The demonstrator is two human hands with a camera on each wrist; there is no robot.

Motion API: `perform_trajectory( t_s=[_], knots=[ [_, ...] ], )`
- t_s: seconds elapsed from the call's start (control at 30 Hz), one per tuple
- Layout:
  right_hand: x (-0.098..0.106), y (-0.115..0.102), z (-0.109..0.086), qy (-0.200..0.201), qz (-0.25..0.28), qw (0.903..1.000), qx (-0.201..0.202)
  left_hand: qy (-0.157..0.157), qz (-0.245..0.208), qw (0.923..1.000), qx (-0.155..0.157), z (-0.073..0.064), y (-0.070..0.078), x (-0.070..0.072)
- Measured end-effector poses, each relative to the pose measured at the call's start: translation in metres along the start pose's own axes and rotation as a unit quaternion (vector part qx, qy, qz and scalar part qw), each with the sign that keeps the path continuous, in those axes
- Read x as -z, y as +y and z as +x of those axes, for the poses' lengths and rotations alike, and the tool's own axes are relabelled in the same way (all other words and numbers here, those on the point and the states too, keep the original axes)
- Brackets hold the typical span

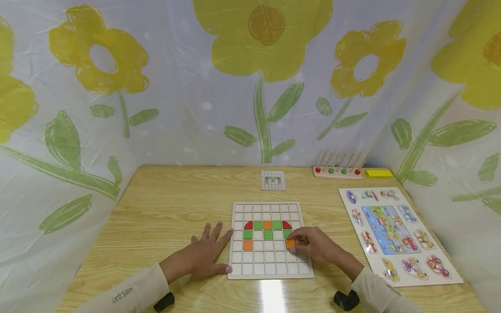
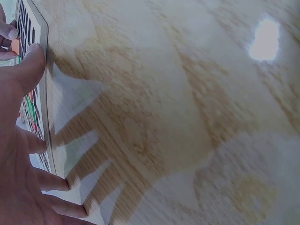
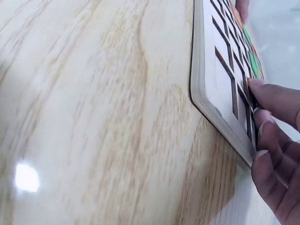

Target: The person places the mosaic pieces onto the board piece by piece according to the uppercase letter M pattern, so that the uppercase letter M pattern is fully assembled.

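A wooden grid board (image 1: 270,276) lies on the table with red, green and orange tiles set in some of its squares. My right hand (image 1: 317,245) pinches an orange square tile (image 1: 290,244) between thumb and fingers, at the board's right side just below a green tile (image 1: 287,234). Another orange tile (image 1: 248,245) sits in the left part of the grid. With fingers spread, my left hand (image 1: 201,257) rests beside the board, its thumb at the lower left edge. In the right wrist view the held tile is mostly hidden by the fingers.
Behind the board lies a small pattern card (image 1: 273,186). At the back right stand a peg rack (image 1: 337,172) with red and green beads and a yellow block (image 1: 378,174). A picture puzzle board (image 1: 430,278) lies to the right, near my right forearm.
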State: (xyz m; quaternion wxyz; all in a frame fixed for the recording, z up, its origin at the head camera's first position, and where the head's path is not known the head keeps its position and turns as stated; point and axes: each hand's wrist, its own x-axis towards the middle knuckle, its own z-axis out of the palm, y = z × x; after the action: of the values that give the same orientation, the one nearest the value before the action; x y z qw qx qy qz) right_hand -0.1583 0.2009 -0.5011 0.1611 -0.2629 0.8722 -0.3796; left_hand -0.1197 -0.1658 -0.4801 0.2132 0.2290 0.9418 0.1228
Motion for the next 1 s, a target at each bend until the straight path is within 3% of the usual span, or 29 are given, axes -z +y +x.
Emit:
perform_trajectory(
  t_s=[0.27, 0.7, 0.87, 1.0],
  knots=[
    [-0.001, -0.004, 0.000, 0.010, -0.026, 0.9996, 0.007, -0.004, 0.008, 0.9999, 0.008, -0.001, 0.003, 0.001],
    [0.000, -0.003, -0.001, 0.023, -0.014, 0.9995, 0.014, -0.003, 0.004, 1.0000, 0.004, -0.003, -0.001, 0.000],
    [0.005, 0.002, -0.006, 0.061, -0.031, 0.9976, 0.010, 0.008, 0.002, 0.9999, -0.008, -0.001, -0.007, 0.000],
    [0.014, 0.007, -0.015, 0.122, -0.106, 0.9868, -0.005, 0.029, 0.003, 0.9994, -0.021, -0.003, -0.017, 0.003]
  ],
)
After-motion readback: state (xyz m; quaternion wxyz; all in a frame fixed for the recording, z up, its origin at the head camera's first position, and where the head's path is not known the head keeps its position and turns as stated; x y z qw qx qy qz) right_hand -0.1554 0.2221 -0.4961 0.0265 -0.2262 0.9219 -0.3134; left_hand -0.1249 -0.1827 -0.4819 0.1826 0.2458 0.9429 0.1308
